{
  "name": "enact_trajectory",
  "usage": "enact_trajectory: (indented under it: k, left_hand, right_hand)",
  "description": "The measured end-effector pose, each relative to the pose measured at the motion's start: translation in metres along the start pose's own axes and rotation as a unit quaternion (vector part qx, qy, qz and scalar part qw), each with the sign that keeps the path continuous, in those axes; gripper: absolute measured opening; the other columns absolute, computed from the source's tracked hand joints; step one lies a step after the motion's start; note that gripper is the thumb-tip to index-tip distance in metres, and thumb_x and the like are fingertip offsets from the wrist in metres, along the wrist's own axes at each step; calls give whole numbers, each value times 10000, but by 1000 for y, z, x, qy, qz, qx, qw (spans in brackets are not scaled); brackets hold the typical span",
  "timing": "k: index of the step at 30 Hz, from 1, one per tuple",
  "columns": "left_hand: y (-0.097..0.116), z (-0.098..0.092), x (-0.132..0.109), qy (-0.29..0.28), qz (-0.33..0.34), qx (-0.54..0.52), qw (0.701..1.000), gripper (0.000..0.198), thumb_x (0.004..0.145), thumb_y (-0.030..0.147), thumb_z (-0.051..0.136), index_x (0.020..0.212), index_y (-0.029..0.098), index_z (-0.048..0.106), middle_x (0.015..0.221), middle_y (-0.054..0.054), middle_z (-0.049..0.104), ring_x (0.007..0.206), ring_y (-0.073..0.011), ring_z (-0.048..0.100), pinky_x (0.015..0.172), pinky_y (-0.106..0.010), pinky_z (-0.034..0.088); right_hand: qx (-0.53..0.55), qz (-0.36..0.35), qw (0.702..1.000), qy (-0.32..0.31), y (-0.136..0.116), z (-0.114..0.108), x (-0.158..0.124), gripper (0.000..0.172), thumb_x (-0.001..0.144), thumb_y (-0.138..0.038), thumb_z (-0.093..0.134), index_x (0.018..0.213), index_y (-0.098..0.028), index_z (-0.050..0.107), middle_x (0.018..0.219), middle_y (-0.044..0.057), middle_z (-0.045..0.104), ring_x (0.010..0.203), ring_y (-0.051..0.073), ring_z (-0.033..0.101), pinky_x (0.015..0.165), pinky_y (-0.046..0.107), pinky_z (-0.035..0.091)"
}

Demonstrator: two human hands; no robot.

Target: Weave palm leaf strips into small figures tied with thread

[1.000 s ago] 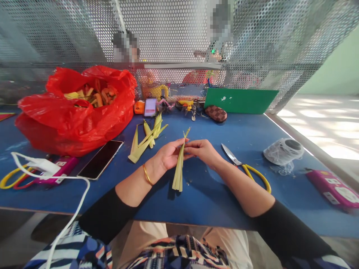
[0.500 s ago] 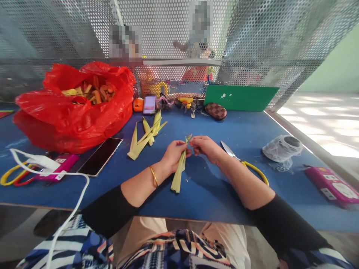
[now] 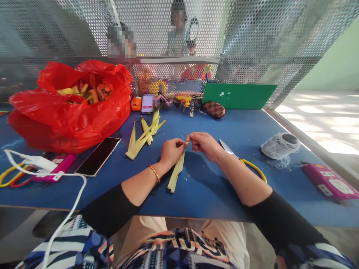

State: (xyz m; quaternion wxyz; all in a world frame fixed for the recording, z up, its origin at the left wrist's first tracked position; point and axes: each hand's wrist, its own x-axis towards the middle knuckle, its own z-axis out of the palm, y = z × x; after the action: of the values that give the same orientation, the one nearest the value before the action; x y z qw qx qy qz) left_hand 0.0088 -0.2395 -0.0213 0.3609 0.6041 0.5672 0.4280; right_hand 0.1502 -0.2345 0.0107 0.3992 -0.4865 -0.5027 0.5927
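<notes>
My left hand [image 3: 171, 150] is closed around the upper part of a pale green leaf strip bundle [image 3: 175, 174] whose lower end rests on the blue table [image 3: 202, 186]. My right hand [image 3: 205, 144] pinches the top tip of the same bundle, fingertips nearly touching the left hand. Yellow-handled scissors [image 3: 243, 161] lie just behind my right wrist. Several loose leaf strips [image 3: 143, 136] lie on the table to the left of my hands.
A red plastic bag [image 3: 70, 106] with yellow and orange pieces sits at back left. A phone [image 3: 98, 155], a pink device [image 3: 60, 164] and white cable [image 3: 70, 186] lie left. White thread spool [image 3: 280, 146], pink case [image 3: 328, 181], green board [image 3: 238, 95], perforated metal screen behind.
Both hands have drawn the leaf bundle slightly up and away; the free tip above my fingers has shortened, and the bundle now tilts more to the lower left.
</notes>
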Motion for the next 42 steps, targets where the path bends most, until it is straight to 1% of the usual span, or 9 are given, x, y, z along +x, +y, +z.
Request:
enact_trajectory:
  k: [7,12,16,20,26,31,34,37,42]
  left_hand:
    - [0,-5,5,-5,10,43,999,121,703,117,717,617,199,697,636,-8,660,647,-157,559,680,-263,396]
    - [2,-4,6,-39,-23,-23,999,123,731,106,687,637,180,661,565,29,609,556,-109,518,587,-228,376]
    - [4,-2,5,-131,-94,-123,979,151,806,110,614,669,174,613,481,42,562,418,-83,454,450,-206,323]
    - [2,-1,7,-169,-103,-165,966,194,780,54,646,626,154,583,564,-3,651,431,-63,513,447,-175,368]
    - [3,2,9,-146,-130,-140,971,213,771,26,651,597,140,608,514,5,620,399,-60,505,439,-177,404]
    - [7,2,9,-134,-147,-133,971,187,754,14,665,607,128,652,498,4,610,392,-61,505,432,-184,413]
    - [6,0,10,-162,-133,-130,969,193,735,33,696,573,127,653,480,2,592,408,-65,503,442,-189,414]
    - [4,-2,12,-183,-130,-141,964,172,716,33,714,581,128,665,492,4,600,428,-65,510,449,-185,415]
    - [2,-2,15,-191,-131,-155,961,130,719,64,724,616,135,690,507,-1,610,438,-70,513,458,-193,420]
  right_hand:
    - [-250,-9,967,44,12,-7,10,285,722,-92,506,818,-194,754,466,-56,466,455,102,392,489,241,350]
    - [-283,-36,958,8,18,-12,15,263,720,-95,525,716,-214,759,472,-40,492,505,114,437,533,243,361]
    - [-293,-13,956,-5,18,-11,17,222,739,-103,513,680,-189,710,508,-31,522,489,110,437,488,240,338]
    - [-313,-13,950,1,13,-15,13,151,729,-141,599,830,-191,700,587,-31,571,501,107,468,480,231,350]
    - [-510,-83,856,-12,-6,-41,4,195,554,-119,779,516,-207,610,472,-34,497,487,93,382,503,255,270]
    - [-354,-63,928,-92,-10,-32,2,167,721,-191,661,557,-197,633,463,-54,501,462,78,395,487,235,292]
    - [-216,-7,976,-22,-3,-16,4,220,765,-230,641,557,-187,582,433,-61,466,418,73,389,443,227,296]
    - [-111,21,993,34,4,-8,7,258,765,-243,673,551,-186,542,426,-58,460,409,70,416,411,210,290]
    - [-74,5,997,28,4,-11,8,237,757,-238,684,563,-178,561,412,-59,459,405,60,380,418,202,279]
